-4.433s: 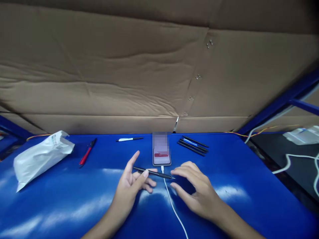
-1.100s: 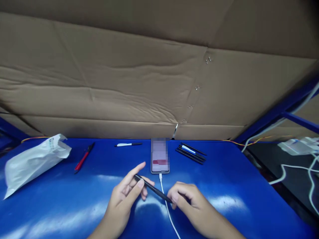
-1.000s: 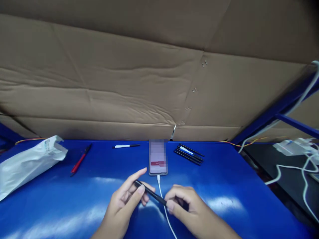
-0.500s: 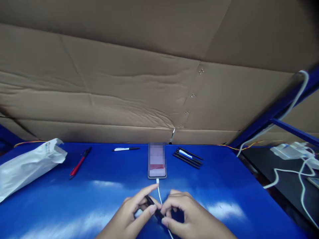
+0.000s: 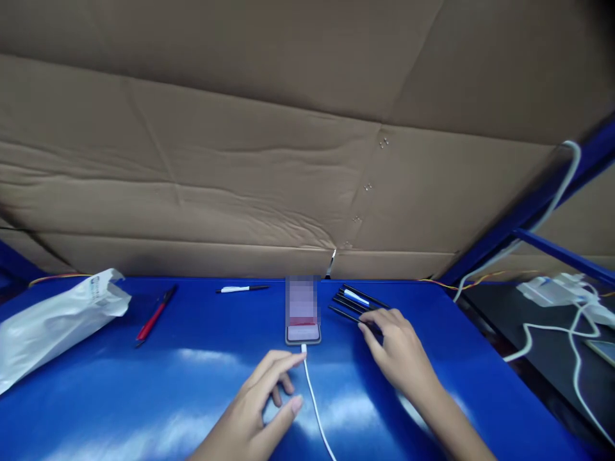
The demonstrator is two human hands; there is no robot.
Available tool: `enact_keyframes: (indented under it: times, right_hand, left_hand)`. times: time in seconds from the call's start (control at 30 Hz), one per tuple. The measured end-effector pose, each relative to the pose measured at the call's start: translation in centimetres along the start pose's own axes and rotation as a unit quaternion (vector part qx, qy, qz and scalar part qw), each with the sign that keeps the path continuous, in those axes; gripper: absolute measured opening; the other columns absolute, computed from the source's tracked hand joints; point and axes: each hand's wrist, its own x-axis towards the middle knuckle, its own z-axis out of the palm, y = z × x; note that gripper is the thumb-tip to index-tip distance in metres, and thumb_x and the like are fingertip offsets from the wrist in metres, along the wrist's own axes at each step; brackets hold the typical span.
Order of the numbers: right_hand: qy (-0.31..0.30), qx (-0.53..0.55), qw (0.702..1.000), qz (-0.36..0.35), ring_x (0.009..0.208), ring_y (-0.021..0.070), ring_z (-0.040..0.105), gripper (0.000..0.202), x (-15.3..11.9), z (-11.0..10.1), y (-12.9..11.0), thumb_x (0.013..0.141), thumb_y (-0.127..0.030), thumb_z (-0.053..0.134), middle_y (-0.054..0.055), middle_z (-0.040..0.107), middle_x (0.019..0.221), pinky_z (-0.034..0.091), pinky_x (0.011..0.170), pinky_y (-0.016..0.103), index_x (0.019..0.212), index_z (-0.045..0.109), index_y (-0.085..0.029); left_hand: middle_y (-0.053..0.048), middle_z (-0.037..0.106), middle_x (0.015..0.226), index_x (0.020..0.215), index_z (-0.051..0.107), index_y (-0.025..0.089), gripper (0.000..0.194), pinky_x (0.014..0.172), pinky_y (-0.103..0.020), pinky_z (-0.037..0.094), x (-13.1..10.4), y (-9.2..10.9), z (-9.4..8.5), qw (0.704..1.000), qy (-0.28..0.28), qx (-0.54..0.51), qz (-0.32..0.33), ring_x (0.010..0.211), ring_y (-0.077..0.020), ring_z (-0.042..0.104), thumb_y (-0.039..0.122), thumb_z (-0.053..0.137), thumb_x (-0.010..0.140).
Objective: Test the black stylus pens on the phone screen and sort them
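My right hand [image 5: 394, 342] pinches a black pen [image 5: 346, 314] beside the group of pens on the right. That group has several black pens [image 5: 354, 305] and one with a white-and-blue barrel [image 5: 356, 296], lying side by side. My left hand [image 5: 262, 403] hovers over the table with its fingers apart and nothing between them. Its index fingertip is at the white cable [image 5: 313, 397] plugged into the phone [image 5: 303, 310]. The phone lies at the middle of the table, its screen partly blurred.
A white plastic bag [image 5: 62, 320] and red and black pens [image 5: 156, 315] lie on the left of the blue table [image 5: 202, 371]. A white-and-black pen [image 5: 243, 289] sits left of the phone. Cardboard [image 5: 230, 186] stands behind; white cables [image 5: 571, 330] lie at right.
My right hand has moved right and forward to the pen group, taking a black pen there. My left hand has opened and no longer holds the pen.
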Motion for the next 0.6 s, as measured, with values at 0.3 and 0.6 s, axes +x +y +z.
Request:
enact_keyframes:
  times: [0.3, 0.6]
  right_hand:
    - [-0.021, -0.048, 0.999, -0.002, 0.095, 0.0275, 0.059, 0.014, 0.2, 1.2, 1.3, 0.095, -0.024, 0.057, 0.008, 0.071, 0.097, 0.043, 0.081, 0.038, 0.097, 0.071, -0.022]
    - [-0.012, -0.047, 0.999, 0.007, 0.095, 0.0280, 0.059, 0.015, 0.4, 1.3, 1.5, 0.095, -0.027, 0.058, 0.008, 0.070, 0.094, 0.044, 0.082, 0.038, 0.096, 0.072, -0.021]
  left_hand:
    - [-0.008, 0.066, 0.118, 0.136, 0.062, 0.031, 0.038, 0.086, -0.029, 0.056, 0.5, 0.6, -0.2, 0.998, -0.054, 0.020, 0.014, 0.091, -0.0189, 0.065, 0.032, 0.057, 0.098]
    - [-0.006, 0.074, 0.102, 0.111, 0.074, 0.027, 0.022, 0.086, -0.027, 0.054, 0.4, 0.7, 0.0, 0.992, -0.081, 0.076, 0.064, 0.092, -0.0206, 0.069, 0.030, 0.056, 0.099]
